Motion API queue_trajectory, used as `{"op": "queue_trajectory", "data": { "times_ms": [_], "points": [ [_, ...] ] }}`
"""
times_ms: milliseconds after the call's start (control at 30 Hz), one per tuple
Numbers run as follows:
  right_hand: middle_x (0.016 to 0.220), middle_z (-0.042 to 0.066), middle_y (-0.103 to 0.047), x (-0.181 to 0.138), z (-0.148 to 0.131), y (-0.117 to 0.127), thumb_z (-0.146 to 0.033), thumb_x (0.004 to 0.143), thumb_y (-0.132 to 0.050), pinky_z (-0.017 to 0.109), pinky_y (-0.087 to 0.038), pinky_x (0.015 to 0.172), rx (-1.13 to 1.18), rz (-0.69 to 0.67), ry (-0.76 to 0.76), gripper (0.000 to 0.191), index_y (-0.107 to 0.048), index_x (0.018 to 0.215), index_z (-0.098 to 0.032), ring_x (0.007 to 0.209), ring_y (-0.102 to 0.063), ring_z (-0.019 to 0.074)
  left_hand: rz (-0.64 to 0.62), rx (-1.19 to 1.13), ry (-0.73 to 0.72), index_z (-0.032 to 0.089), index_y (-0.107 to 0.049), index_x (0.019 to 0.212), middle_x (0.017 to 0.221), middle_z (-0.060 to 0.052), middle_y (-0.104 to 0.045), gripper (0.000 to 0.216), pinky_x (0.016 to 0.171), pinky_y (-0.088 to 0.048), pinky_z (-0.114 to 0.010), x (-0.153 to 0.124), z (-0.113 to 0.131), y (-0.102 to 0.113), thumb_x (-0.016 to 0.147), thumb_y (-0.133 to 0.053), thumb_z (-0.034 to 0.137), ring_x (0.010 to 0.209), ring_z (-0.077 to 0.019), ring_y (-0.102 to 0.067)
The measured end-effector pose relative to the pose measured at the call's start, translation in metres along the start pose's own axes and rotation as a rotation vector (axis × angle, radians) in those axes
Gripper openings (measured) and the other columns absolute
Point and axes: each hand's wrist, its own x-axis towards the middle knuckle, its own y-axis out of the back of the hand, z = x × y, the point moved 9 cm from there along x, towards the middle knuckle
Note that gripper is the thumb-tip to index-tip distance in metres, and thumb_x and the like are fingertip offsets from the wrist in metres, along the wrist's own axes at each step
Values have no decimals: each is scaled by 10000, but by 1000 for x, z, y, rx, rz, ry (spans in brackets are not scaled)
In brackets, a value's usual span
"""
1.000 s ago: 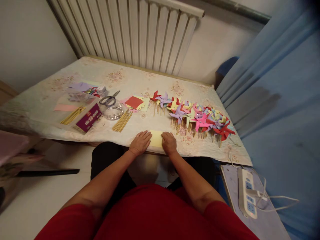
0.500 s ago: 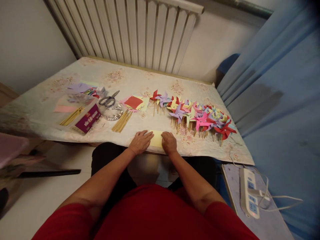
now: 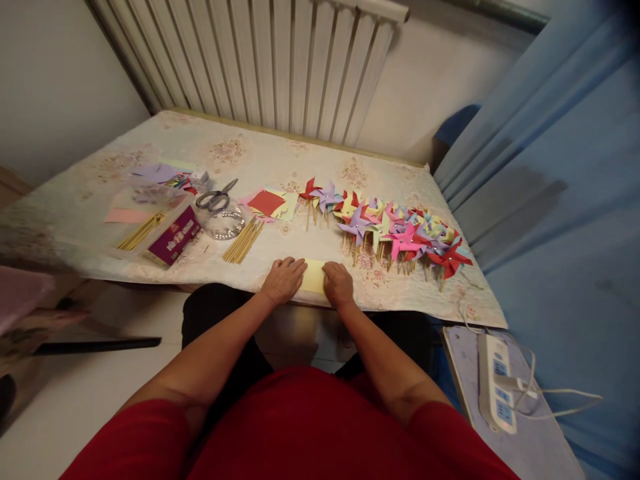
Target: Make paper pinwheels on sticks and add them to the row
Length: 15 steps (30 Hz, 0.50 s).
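A small sheet of yellow paper [image 3: 314, 276] lies at the table's front edge, between my two hands. My left hand [image 3: 284, 280] holds its left side, fingertips at the upper left corner. On the opposite side, my right hand [image 3: 339, 285] is curled, with thumb and fingers closed at the upper right corner. Just beyond my left hand is a bundle of thin wooden sticks [image 3: 243, 241]. Behind it, red paper squares [image 3: 267, 203] rest on other coloured sheets. Several finished paper pinwheels [image 3: 406, 241] on sticks are crowded to the right of my hands.
To the left are a clear plastic box [image 3: 167, 230] with sticks, scissors [image 3: 214, 199], a round dish of small metallic pieces [image 3: 225, 225] and purple paper [image 3: 155, 173]. A power strip [image 3: 497, 383] with cables lies on a side stand at right. A radiator [image 3: 260, 67] stands behind the table.
The fingers of my left hand have shifted slightly at the yellow paper's edge. My right hand stays in place. The camera view has moved very slightly.
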Motion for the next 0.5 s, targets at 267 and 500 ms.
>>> {"op": "queue_trajectory", "data": {
  "times_ms": [267, 500],
  "points": [
    [928, 58, -646, 1, 1, 1, -78, 868, -451, 303, -403, 814, 11, 2, -20, 217, -631, 885, -200, 865, -501, 200, 51, -72, 50, 224, -441, 1400, 1402, -84, -527, 479, 930, -358, -466, 2, -6, -4, 924, -403, 253, 1187, -299, -461],
    [950, 67, -642, -1, 4, 4, -51, 827, -437, 307, -433, 865, 113, 57, -35, 268, -637, 941, -189, 924, -532, 196, 259, -280, 357, 135, -463, 1361, 1310, -144, -573, 481, 1015, -390, -434, -8, -54, -8, 889, -403, 205, 1196, -277, -494]
  ]
}}
